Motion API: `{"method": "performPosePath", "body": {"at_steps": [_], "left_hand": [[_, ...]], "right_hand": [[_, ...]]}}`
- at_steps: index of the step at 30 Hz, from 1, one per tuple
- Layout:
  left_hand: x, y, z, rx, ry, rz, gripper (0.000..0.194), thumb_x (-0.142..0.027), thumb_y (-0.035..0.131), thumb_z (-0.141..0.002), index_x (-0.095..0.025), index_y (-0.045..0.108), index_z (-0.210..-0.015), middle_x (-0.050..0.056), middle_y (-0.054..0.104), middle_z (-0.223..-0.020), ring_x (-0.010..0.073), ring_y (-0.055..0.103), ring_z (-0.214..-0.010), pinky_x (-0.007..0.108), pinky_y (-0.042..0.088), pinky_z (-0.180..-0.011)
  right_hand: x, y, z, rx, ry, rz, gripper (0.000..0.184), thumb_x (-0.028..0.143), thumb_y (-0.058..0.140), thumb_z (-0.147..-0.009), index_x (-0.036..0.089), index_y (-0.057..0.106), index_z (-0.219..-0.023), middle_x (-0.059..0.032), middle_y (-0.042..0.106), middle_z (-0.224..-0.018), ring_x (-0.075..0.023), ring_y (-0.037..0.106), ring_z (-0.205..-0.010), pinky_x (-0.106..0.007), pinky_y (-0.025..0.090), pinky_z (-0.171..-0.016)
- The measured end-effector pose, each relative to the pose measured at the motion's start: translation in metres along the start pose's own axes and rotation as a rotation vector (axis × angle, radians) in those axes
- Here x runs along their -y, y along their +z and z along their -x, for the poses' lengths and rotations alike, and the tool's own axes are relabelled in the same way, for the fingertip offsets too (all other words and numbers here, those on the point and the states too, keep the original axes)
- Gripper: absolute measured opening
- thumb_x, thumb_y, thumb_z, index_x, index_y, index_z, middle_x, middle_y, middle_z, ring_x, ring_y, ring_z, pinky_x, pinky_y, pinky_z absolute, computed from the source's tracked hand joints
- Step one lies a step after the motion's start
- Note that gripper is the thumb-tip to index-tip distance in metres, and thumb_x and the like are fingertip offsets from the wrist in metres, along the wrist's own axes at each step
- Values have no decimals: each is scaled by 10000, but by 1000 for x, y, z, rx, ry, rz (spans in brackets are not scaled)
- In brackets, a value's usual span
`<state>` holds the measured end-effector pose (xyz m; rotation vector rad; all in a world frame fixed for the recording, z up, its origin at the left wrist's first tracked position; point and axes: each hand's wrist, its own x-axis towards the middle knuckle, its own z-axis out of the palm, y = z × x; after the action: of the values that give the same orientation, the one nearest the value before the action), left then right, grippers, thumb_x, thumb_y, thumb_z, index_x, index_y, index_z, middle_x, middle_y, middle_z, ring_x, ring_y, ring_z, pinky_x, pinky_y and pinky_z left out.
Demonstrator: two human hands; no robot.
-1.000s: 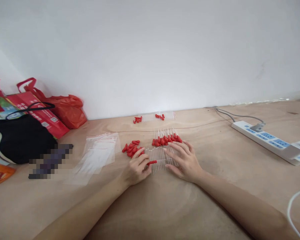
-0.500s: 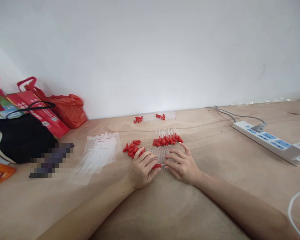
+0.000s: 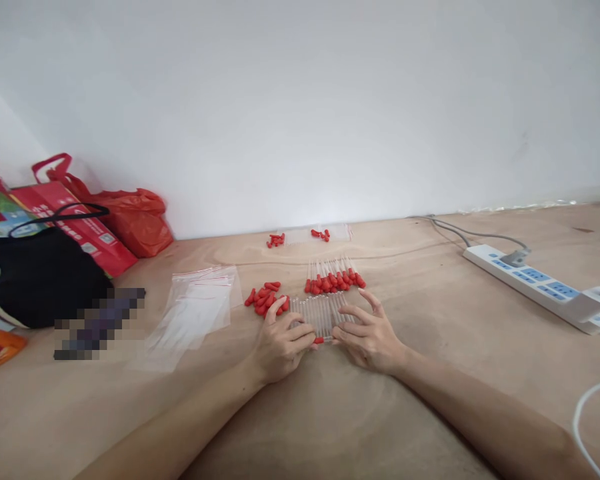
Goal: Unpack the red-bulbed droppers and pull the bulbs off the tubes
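Presently, head view, red bulb (image 3: 319,341): between the hands, at the near ends of the clear tubes (image 3: 323,315).
Bulb axis: crosswise, visible end toward the right hand (image 3: 367,335); tubes run away from the person.
Left hand (image 3: 286,343): fingers curled, pinching the bulb.
Right hand: half-curled; hold hidden, cannot tell.
Room: open tabletop (image 3: 330,413) nearside; red-ended droppers (image 3: 336,279) close beyond.

We see soft, diffuse light, brightest low on the smooth white wall (image 3: 320,193); shadows on the pale brown wooden table (image 3: 430,300) are faint. Wide-angle stretching warps the edges, square pixelation masks a dark elongated object (image 3: 103,323), and the thin transparent tubes (image 3: 323,313) look slightly soft.
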<state>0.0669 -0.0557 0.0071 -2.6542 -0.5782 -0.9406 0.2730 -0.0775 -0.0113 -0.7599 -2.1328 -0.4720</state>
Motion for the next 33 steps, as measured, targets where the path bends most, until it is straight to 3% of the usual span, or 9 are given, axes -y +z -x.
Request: {"method": "performPosePath", "body": {"at_steps": [10, 13, 16, 19, 24, 28, 33], "left_hand": [[-5, -2, 4, 7, 19, 17, 158, -189, 477, -819, -191, 573, -693, -60, 648, -684, 116, 557, -728, 487, 155, -998], [2, -11, 7, -24, -35, 17, 156, -174, 470, -816, -193, 570, -697, -44, 643, -706, 122, 555, -733, 443, 249, -966], [26, -23, 14, -117, -238, -10, 129, -181, 462, -813, -181, 585, -774, 15, 618, -765, 135, 550, -755, 314, 418, -796], [62, -31, 25, -198, -575, -92, 209, -270, 438, -811, -159, 610, -847, 60, 546, -817, 153, 541, -761, 273, 466, -672], [105, -29, 44, -72, -990, -96, 324, -277, 439, -724, -126, 606, -958, 67, 535, -776, 175, 562, -713, 287, 487, -622], [110, -23, 47, 8, -1115, -16, 435, -332, 477, -698, -130, 518, -1081, 28, 587, -737, 146, 571, -602, 275, 489, -630], [106, -20, 44, 122, -1115, -56, 374, -384, 446, -722, -147, 562, -987, 40, 649, -759, 166, 597, -636, 276, 476, -649]], "right_hand": [[-2, -3, 0, 37, -2, -21, 162, 236, 447, -826, 226, 600, -772, 52, 598, -563, -135, 559, -845, -456, 136, -1003], [-12, -10, 4, 17, 68, -20, 180, 235, 436, -824, 226, 604, -763, 39, 612, -595, -144, 553, -839, -444, 159, -979], [-21, -14, 8, 11, 288, 38, 194, 239, 434, -827, 218, 615, -759, 21, 626, -639, -129, 542, -726, -383, 238, -895], [-22, -12, 8, 78, 423, 78, 214, 257, 427, -832, 213, 629, -774, 15, 601, -581, -110, 504, -599, -318, 279, -770], [-17, -5, 8, 162, 552, 129, 258, 175, 368, -798, 193, 613, -879, -26, 650, -721, -129, 554, -671, -292, 259, -718], [-20, -5, 11, 225, 652, 176, 253, 152, 387, -747, 198, 592, -889, -13, 658, -737, -137, 568, -688, -296, 247, -719], [-21, -5, 11, 259, 691, 195, 226, 154, 409, -730, 204, 595, -848, 0, 649, -696, -132, 563, -665, -290, 239, -694]]}}
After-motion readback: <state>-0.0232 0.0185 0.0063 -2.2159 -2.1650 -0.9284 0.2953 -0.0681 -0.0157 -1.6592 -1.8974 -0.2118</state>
